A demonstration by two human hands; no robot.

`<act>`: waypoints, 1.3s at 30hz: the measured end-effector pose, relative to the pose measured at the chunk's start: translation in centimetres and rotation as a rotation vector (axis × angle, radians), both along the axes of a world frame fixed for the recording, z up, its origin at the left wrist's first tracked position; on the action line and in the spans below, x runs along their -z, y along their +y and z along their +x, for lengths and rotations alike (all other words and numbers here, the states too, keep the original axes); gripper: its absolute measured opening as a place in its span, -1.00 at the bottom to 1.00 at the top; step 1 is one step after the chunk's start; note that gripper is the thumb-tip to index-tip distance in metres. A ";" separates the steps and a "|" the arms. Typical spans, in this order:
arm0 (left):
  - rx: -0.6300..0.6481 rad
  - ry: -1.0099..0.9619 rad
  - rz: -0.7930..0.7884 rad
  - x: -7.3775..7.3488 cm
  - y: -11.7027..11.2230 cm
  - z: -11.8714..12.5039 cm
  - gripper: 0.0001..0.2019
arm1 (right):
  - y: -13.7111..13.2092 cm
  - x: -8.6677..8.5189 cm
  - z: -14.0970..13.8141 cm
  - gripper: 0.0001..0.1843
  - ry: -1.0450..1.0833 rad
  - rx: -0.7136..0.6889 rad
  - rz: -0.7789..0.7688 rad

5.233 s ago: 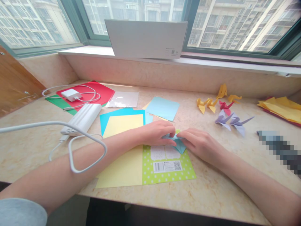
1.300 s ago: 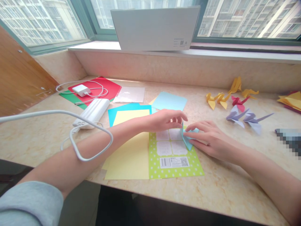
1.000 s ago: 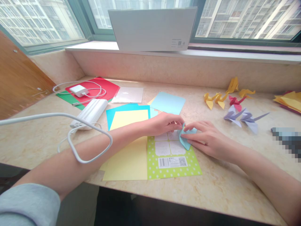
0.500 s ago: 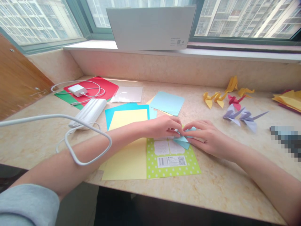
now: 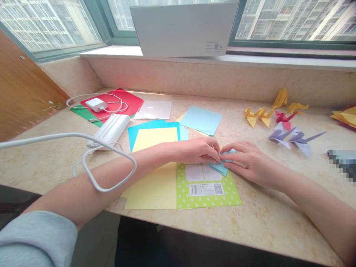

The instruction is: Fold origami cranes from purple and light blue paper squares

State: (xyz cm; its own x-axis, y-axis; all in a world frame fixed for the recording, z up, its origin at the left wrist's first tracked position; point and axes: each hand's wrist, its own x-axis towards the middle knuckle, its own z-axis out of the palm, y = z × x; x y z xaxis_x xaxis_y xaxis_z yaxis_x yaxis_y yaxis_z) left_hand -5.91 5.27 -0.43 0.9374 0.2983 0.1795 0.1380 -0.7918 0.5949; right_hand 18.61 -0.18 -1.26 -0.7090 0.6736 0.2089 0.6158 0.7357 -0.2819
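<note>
A small piece of folded light blue paper (image 5: 222,167) lies on a green dotted card (image 5: 207,189) near the table's front. My left hand (image 5: 198,150) pinches its left side with curled fingers. My right hand (image 5: 247,161) presses and pinches its right side, fingertips meeting the left hand's. Most of the blue paper is hidden under both hands. A pale yellow sheet (image 5: 151,185) lies under my left forearm.
Folded paper cranes, yellow (image 5: 256,115), red (image 5: 283,118) and lilac (image 5: 292,138), stand at the right. Loose blue sheets (image 5: 200,119), a white power bank (image 5: 107,129), a charger on red paper (image 5: 97,104) and a white cable (image 5: 91,174) lie at the left. A white box (image 5: 183,27) rests on the sill.
The blue paper stood up on edge between my hands about a second ago; it now lies flat, with both hands closed in over it.
</note>
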 end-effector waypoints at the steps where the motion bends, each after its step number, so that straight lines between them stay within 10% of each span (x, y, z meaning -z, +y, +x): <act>1: 0.002 0.002 0.007 0.0 0.0 0.0 -0.81 | 0.0 0.0 0.0 -0.76 0.001 -0.002 -0.002; 39: 0.049 -0.019 0.090 0.7 0.8 -0.4 -0.81 | 0.8 0.5 0.6 -0.78 0.061 0.110 0.082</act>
